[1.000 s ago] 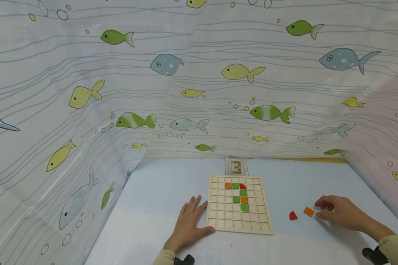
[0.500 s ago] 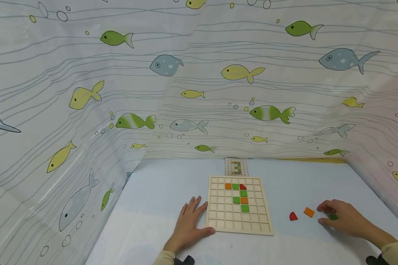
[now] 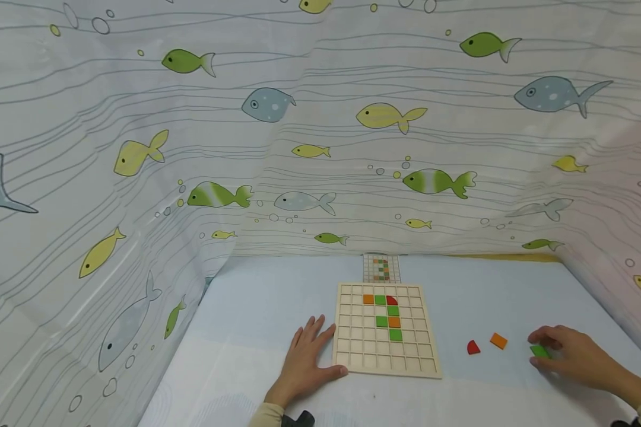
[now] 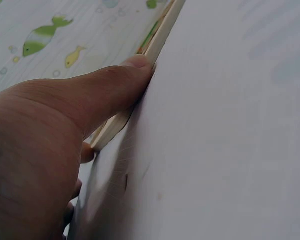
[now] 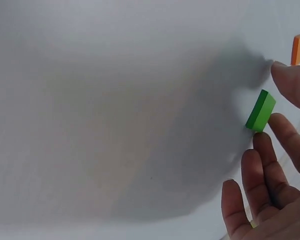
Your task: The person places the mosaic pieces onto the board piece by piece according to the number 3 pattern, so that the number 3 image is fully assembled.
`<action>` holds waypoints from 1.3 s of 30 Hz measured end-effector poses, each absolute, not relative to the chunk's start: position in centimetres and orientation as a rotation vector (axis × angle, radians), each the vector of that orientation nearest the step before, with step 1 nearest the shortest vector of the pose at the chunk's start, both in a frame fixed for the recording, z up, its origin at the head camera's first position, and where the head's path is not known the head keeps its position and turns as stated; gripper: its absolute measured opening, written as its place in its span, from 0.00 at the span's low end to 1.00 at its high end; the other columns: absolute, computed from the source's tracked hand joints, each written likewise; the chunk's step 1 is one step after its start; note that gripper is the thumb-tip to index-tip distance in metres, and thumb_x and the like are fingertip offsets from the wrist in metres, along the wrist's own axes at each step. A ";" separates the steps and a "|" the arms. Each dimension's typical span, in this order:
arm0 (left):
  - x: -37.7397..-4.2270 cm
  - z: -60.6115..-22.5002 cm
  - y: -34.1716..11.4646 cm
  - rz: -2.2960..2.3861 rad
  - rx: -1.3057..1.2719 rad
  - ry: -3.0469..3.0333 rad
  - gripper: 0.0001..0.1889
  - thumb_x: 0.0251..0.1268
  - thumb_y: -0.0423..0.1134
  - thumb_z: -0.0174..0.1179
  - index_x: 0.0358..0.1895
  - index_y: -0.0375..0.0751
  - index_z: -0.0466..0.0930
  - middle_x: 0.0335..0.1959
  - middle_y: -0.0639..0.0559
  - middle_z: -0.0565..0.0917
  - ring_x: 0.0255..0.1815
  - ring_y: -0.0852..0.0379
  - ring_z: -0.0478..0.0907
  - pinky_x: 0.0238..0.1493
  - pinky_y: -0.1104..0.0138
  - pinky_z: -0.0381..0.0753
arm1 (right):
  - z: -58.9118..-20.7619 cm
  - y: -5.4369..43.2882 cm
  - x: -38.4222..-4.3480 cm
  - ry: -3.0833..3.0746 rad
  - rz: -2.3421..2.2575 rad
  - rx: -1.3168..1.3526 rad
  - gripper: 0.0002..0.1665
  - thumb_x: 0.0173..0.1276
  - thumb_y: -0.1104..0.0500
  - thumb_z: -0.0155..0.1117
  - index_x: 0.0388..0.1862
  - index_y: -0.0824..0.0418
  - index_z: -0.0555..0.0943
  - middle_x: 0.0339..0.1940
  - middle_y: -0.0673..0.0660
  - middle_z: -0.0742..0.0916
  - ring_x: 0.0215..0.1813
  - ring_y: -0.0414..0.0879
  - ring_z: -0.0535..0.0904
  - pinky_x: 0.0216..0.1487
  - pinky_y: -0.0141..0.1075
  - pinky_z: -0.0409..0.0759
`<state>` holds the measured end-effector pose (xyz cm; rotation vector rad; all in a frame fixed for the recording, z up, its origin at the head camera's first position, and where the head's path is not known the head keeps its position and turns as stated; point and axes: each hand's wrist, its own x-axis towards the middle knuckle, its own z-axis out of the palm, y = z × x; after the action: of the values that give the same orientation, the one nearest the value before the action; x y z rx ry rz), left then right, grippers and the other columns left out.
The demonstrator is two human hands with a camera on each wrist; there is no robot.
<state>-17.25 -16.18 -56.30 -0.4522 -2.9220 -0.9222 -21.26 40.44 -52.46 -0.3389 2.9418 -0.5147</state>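
Observation:
In the head view my left hand (image 3: 305, 362) rests at the lower left corner of a wooden grid board (image 3: 358, 347), fingers spread along its left side. Its thumb lies against the front edge, as the left wrist view shows. Orange, green and red pieces fill several board cells. At the right my right hand (image 3: 579, 359) is around a green tile (image 3: 540, 351). In the right wrist view that green tile (image 5: 261, 111) lies by the fingertips, with the thumb apart from it. An orange square tile (image 3: 498, 340) and a red quarter-round piece (image 3: 473, 347) lie left of this hand.
Behind the board lies a card (image 3: 368, 270) printed with a grid and coloured squares. A pale blue and white cloth (image 3: 267, 290) covers the table. Fish-patterned sheeting (image 3: 310, 172) hangs at the back and sides.
My right hand has drawn away to the right from the orange tile. A green tile, hidden at first, has come into sight between its thumb and fingers. My left hand has stayed put.

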 end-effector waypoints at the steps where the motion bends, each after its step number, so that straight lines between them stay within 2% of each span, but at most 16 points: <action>1: -17.3 -56.3 -16.2 -0.923 -0.452 -2.919 0.49 0.59 0.69 0.69 0.79 0.44 0.71 0.85 0.40 0.62 0.87 0.35 0.52 0.85 0.35 0.49 | -52.4 40.3 -21.3 2.940 -0.518 -0.328 0.29 0.58 0.43 0.84 0.50 0.59 0.86 0.46 0.48 0.90 0.44 0.44 0.85 0.43 0.32 0.84; 6: -17.3 -56.1 -16.1 -0.939 -0.448 -2.910 0.49 0.59 0.68 0.70 0.79 0.44 0.71 0.85 0.40 0.62 0.88 0.35 0.52 0.85 0.35 0.48 | -52.2 39.2 -21.4 2.934 -0.582 -0.339 0.29 0.59 0.45 0.84 0.52 0.60 0.85 0.45 0.48 0.88 0.41 0.37 0.80 0.39 0.29 0.82; 13: -17.3 -56.0 -16.0 -0.934 -0.449 -2.914 0.49 0.59 0.68 0.70 0.78 0.43 0.72 0.85 0.39 0.63 0.87 0.34 0.53 0.85 0.34 0.49 | -52.5 37.6 -21.4 2.906 -0.643 -0.389 0.30 0.60 0.48 0.83 0.57 0.60 0.83 0.48 0.51 0.88 0.41 0.38 0.80 0.38 0.29 0.82; 21: -17.1 -56.0 -16.0 -0.924 -0.446 -2.929 0.49 0.59 0.69 0.69 0.79 0.44 0.71 0.85 0.39 0.62 0.87 0.35 0.52 0.85 0.35 0.49 | -52.6 34.7 -20.3 3.044 -0.639 -0.493 0.31 0.55 0.47 0.86 0.56 0.52 0.85 0.47 0.48 0.85 0.45 0.40 0.80 0.42 0.33 0.84; 25: -17.1 -56.0 -16.0 -0.918 -0.444 -2.937 0.49 0.59 0.69 0.69 0.79 0.44 0.71 0.85 0.39 0.62 0.87 0.35 0.52 0.85 0.35 0.49 | -52.7 33.0 -20.0 3.053 -0.644 -0.542 0.30 0.54 0.48 0.87 0.56 0.46 0.86 0.46 0.43 0.83 0.45 0.36 0.77 0.42 0.32 0.83; 31: -17.1 -55.9 -16.1 -0.918 -0.447 -2.930 0.49 0.59 0.69 0.69 0.79 0.44 0.71 0.85 0.40 0.62 0.87 0.35 0.53 0.85 0.35 0.50 | -53.3 31.4 -20.2 3.013 -0.684 -0.748 0.24 0.59 0.53 0.84 0.55 0.43 0.88 0.44 0.35 0.83 0.44 0.31 0.76 0.42 0.31 0.82; 35: -17.1 -56.0 -16.1 -0.910 -0.450 -2.930 0.49 0.58 0.70 0.69 0.79 0.44 0.71 0.85 0.40 0.62 0.87 0.35 0.53 0.85 0.35 0.50 | -53.6 30.8 -20.3 3.002 -0.666 -0.873 0.17 0.63 0.55 0.81 0.51 0.46 0.90 0.43 0.34 0.84 0.43 0.29 0.76 0.40 0.31 0.83; 39: -17.1 -56.1 -16.2 -0.909 -0.448 -2.930 0.49 0.58 0.70 0.69 0.78 0.45 0.72 0.85 0.40 0.62 0.87 0.35 0.53 0.85 0.35 0.50 | -53.4 30.1 -20.3 3.035 -0.594 -0.886 0.12 0.64 0.56 0.80 0.45 0.45 0.89 0.41 0.34 0.84 0.39 0.27 0.76 0.38 0.31 0.83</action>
<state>-17.07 -16.16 -56.08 -0.4479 -2.9299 -0.9089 -20.30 30.09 -53.39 -0.8858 3.0348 -0.5944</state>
